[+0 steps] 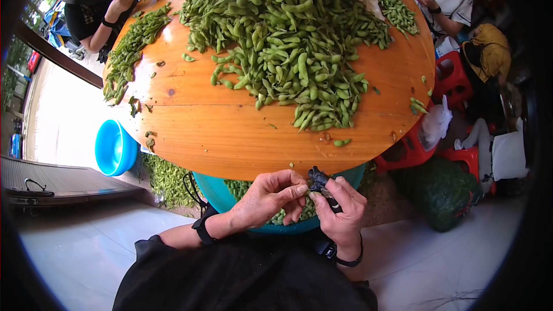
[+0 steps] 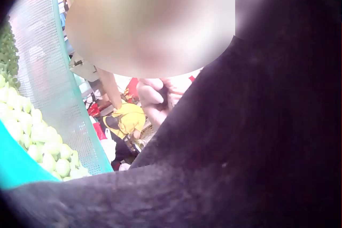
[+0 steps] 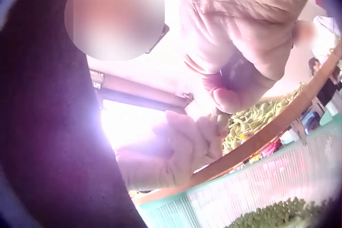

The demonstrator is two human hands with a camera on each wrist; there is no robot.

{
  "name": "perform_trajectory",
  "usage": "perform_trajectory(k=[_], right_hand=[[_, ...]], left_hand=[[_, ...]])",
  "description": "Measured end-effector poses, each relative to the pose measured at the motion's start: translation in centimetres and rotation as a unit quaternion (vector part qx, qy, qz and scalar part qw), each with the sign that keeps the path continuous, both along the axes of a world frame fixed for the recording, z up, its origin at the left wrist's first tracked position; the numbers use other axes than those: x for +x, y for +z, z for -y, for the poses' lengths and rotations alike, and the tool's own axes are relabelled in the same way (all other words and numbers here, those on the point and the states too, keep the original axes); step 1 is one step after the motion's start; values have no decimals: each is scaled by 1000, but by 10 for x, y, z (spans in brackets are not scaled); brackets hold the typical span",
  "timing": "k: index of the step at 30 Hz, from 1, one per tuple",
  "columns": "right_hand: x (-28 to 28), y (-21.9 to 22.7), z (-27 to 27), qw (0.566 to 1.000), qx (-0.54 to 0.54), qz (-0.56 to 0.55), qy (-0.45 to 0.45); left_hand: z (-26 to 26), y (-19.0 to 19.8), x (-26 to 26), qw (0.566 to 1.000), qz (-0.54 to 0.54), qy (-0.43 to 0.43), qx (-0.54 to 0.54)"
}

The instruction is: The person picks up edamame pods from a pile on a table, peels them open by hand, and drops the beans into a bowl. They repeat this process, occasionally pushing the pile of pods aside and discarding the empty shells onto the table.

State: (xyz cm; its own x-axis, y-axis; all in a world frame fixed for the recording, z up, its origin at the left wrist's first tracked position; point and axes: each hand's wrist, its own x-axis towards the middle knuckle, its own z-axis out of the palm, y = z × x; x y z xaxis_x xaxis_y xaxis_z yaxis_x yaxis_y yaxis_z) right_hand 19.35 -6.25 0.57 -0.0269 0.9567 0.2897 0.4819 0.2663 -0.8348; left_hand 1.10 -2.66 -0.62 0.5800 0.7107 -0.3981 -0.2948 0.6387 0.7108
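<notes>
Both hands meet at the fingertips over a teal mesh basket (image 1: 203,189) at the near edge of the table. The left hand (image 1: 269,197) pinches between thumb and forefinger at a small green soybean pod (image 1: 311,192), mostly hidden by the fingers. My right hand (image 1: 344,212) holds the pod from the other side, its fingers curled, with a black wrapping (image 1: 317,177) at the fingertip and a black band on a finger. Under the hands, the basket contains green beans (image 1: 279,217); pale shelled beans (image 2: 45,145) show large in the left wrist view.
A large heap of soybean pods (image 1: 288,40) covers the middle of the wooden table (image 1: 219,132). A blue basin (image 1: 115,147) stands at the left, near pods on the floor (image 1: 167,181). Red stools (image 1: 412,147) and a dark green sack (image 1: 440,193) are at the right. Other people sit across.
</notes>
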Motion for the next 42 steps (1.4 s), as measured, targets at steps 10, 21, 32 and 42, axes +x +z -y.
perform_trajectory(k=[10,21,32,42], right_hand=[[-14,-5,-1,997,36,61,1],[-28,-19,-2,986,96,118,-68],[-4,-3,3,896,-231,-378,-40],[1,1,4,859,-261,-440,-18]], left_hand=[[6,0,6,990,-101,-17,98],[12,-11,10,983,-108,35,143],[0,-6,-17,997,44,-22,51],[10,6,-8,979,-131,-81,136]])
